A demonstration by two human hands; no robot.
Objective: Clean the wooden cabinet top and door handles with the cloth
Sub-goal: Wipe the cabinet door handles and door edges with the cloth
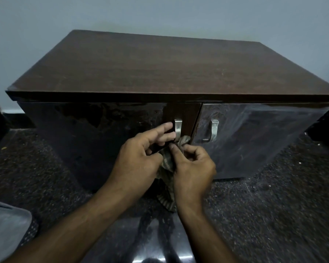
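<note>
Dark wood grain runs across the cabinet top (160, 67), which fills the upper middle of your view and lies bare up to its front edge. Below that edge sit two glossy dark doors, each with a brushed metal handle near the centre seam: the left door handle (178, 128) and the right door handle (213, 130).

Your left hand (141, 158) reaches to the left door handle with its fingers (165, 128) spread and touching the door just beside the handle's left side; it also seems to pinch a fold of the striped cloth (167, 168) against its palm (the exact contact is hidden behind the fingers).

Your right hand (194, 168) is closed on the cloth, thumb and forefinger pinching it at the lower end of the left door handle, where a bunched corner of the fabric presses against the metal. The rest of the cloth hangs down between your wrists toward the speckled dark floor (273, 205).

The right door handle stands untouched, well apart from both hands.
</note>
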